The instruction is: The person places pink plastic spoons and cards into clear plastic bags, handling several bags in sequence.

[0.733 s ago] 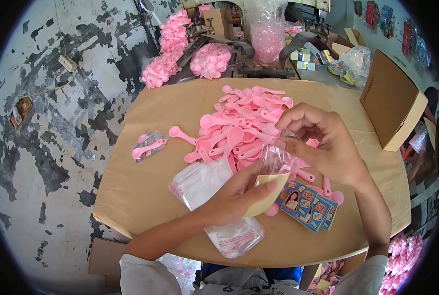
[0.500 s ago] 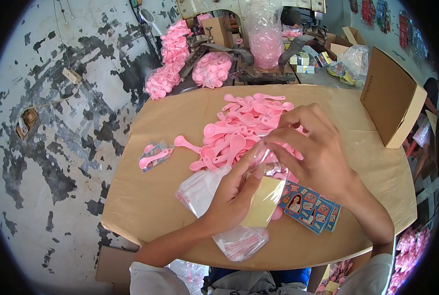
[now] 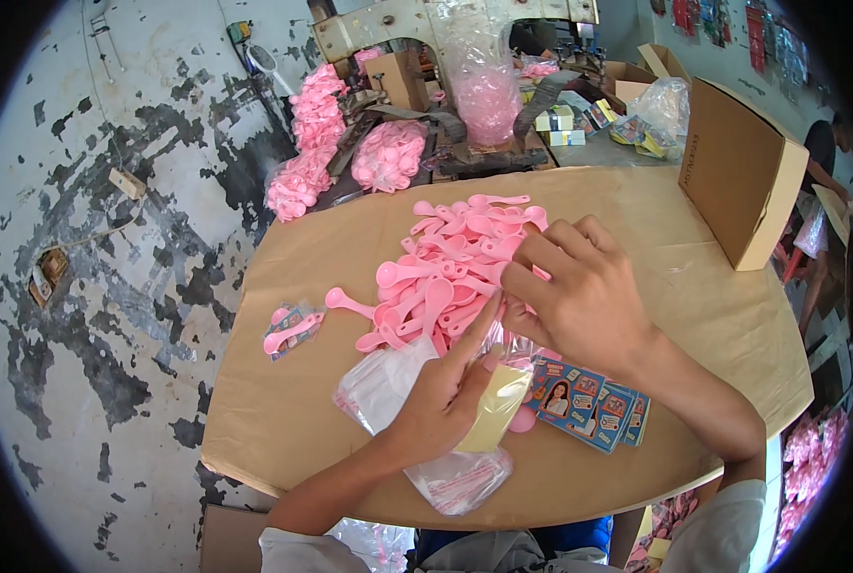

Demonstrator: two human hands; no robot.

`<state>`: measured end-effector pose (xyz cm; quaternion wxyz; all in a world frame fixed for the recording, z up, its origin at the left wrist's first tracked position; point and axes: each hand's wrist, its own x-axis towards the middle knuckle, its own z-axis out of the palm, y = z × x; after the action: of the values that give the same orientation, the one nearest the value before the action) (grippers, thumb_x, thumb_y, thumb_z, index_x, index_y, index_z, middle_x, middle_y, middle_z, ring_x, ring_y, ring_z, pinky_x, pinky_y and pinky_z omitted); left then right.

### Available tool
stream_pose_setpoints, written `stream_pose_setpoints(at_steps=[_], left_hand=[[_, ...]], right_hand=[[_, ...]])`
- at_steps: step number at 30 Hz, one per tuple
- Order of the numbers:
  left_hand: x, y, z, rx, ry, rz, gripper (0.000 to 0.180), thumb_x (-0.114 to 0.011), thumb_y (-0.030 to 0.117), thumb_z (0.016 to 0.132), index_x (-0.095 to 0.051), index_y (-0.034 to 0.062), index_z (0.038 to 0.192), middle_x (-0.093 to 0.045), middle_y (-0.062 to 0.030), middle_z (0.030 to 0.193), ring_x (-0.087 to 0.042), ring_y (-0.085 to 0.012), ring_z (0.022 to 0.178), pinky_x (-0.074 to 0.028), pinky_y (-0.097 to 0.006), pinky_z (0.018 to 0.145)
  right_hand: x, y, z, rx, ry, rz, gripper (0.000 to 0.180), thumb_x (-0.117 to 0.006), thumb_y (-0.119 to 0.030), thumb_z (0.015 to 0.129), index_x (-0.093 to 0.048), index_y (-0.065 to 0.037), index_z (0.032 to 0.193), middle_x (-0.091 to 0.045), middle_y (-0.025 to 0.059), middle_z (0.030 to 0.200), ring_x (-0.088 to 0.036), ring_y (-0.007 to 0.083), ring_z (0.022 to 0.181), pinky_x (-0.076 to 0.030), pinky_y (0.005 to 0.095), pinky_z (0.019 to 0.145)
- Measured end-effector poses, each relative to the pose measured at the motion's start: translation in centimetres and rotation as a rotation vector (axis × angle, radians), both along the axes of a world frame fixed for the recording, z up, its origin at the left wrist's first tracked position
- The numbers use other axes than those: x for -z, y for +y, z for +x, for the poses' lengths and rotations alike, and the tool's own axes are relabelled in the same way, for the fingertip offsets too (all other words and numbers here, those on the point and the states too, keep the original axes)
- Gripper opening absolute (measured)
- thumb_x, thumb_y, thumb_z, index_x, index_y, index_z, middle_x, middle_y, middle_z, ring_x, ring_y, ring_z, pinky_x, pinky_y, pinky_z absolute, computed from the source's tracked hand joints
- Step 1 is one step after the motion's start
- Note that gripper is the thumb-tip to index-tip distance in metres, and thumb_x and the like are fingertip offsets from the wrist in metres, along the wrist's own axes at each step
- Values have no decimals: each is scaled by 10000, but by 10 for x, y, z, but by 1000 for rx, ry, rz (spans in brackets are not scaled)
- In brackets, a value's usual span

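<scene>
Between my hands is a clear plastic bag (image 3: 514, 361) with a pale yellow card (image 3: 495, 411) inside it. My left hand (image 3: 445, 393) grips the bag's left side, thumb in front, index finger stretched toward its top edge. At that top edge my right hand (image 3: 579, 296) has thumb and fingers pinched together on the plastic. A stack of clear bags (image 3: 383, 382) lies partly under my left hand. Just beyond my hands spreads a heap of pink plastic scoops (image 3: 445, 258). Blue printed cards (image 3: 589, 406) lie fanned out below my right wrist.
A small bag with a blue card and a pink scoop (image 3: 291, 331) lies at the table's left. An open cardboard box (image 3: 737, 177) stands at the right edge. Behind the brown-covered table (image 3: 283, 411) sit bags of pink scoops (image 3: 388, 155) and a metal machine (image 3: 379, 33). A person (image 3: 832, 181) is at far right.
My right hand has come down and its fingers have closed at the bag's top edge. My left index finger is now straighter. The whole view has shifted slightly.
</scene>
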<state>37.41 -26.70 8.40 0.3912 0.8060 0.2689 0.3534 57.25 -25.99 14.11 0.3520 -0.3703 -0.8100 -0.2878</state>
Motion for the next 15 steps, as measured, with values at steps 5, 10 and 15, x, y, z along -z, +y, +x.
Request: stream_pose_setpoints(at_steps=[5, 10, 15], left_hand=[[-14, -4, -1, 152, -325, -399, 521, -372, 91, 1033, -218, 107, 1530, -474, -167, 1427, -612, -182, 1076, -499, -300, 890], [-15, 1, -3, 168, -509, -815, 440, -408, 232, 1043, -365, 47, 1440, -534, -192, 1330, -668, -283, 1015, -587, -410, 814], [-13, 4, -1, 37, -490, -841, 432, -450, 292, 1031, -460, 16, 1362, -620, -132, 1179, -674, -240, 971, -598, -391, 809]], right_hand=[[-36, -1, 30, -282, 498, -446, 132, -669, -131, 760, -569, -74, 824, -542, 25, 761, -549, 141, 707, -451, 291, 683], [-37, 0, 142, -1096, 1025, -1050, 149, -608, -197, 880, -565, -71, 814, -505, 15, 717, -484, 117, 618, -409, 256, 607], [17, 14, 211, -137, 773, -653, 117, -597, -51, 889, -679, -54, 972, -650, 48, 833, -574, 129, 675, -469, 274, 625]])
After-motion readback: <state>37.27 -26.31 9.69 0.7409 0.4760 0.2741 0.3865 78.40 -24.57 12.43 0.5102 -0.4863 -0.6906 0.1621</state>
